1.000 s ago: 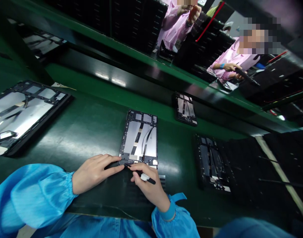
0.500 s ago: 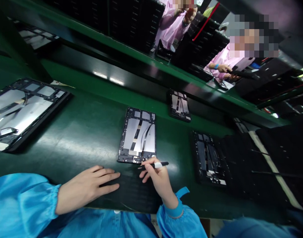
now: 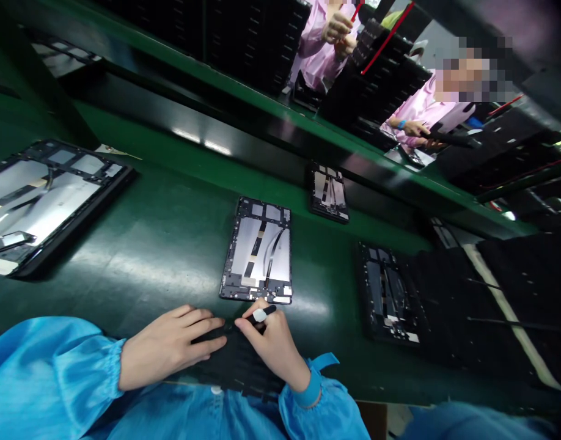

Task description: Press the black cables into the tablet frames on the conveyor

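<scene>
Just beyond the right fingers (image 3: pixel 248 332), pinching a tool (image 3: pixel 260 315), lies the tablet (image 3: pixel 261 250).

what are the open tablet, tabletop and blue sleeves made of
Open tablet: bright, silvery panel suggests metal; matte dark frame probably plastic. Green tabletop: smooth, softly glossy, perhaps rubber or laminate. Blue sleeves: likely synthetic fabric, with sheen and gathered cuffs.

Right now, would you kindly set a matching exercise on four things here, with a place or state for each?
1. Slim black tool with a white band
2. Bare left hand
3. Shiny light-blue left sleeve
4. Nearest black-framed rectangular device with silver interior

A. Gathered at the wrist
B. Lying on the glossy green table
C. Held in the bare right hand
D. Palm down, fingers extended

Pairs: 1-C; 2-D; 3-A; 4-B.
</scene>
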{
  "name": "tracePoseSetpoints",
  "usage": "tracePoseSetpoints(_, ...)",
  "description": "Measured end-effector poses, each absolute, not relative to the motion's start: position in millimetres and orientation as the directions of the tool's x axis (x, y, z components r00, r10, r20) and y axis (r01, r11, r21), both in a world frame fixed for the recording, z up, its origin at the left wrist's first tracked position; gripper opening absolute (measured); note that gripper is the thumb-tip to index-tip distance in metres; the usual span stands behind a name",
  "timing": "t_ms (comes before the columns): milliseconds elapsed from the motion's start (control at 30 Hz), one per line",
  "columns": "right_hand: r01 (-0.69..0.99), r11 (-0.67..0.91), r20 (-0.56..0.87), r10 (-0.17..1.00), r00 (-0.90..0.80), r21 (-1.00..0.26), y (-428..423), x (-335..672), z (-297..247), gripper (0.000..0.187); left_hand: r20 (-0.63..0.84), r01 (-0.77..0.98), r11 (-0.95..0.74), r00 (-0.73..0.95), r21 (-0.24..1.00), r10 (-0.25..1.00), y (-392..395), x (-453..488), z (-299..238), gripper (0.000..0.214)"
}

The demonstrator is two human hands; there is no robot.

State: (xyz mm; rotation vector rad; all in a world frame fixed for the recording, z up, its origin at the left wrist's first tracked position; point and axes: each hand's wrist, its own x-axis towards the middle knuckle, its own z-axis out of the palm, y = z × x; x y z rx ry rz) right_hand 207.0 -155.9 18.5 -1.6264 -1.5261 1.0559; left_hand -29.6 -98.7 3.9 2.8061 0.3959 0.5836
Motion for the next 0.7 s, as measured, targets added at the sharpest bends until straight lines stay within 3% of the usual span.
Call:
tracePoseSetpoints(167,0.405,-0.096,-0.093,0.995,0.028,-0.909,-160.2,202.0,8.7,0.016,0.342,0.225,-0.929,0.883,0.294,0.322,-100.4,-28.9,5.1,0.029)
tracePoseSetpoints(367,0.008,-0.126,-0.124,0.985,0.116,-0.992,-144.4,222.6,21.0,0.029,0.313,0.271,-0.910,0.875,0.314,0.369,-104.7,-27.2,5.6,0.026)
tracePoseSetpoints(433,0.006,-0.147,-0.145,0.983,0.116,-0.989,-126.7,231.5,31.2,0.034,0.314,0.277,-0.903,0.870,0.329,0.381,-99.5,-24.5,8.1,0.026)
tracePoseSetpoints(700,0.071,-0.371,-0.378,0.912,-0.158,-0.926,-68.0,231.6,40.2,0.044,0.498,0.329,-0.912,0.765,0.244,0.409,-62.9,-15.4,9.1,0.024)
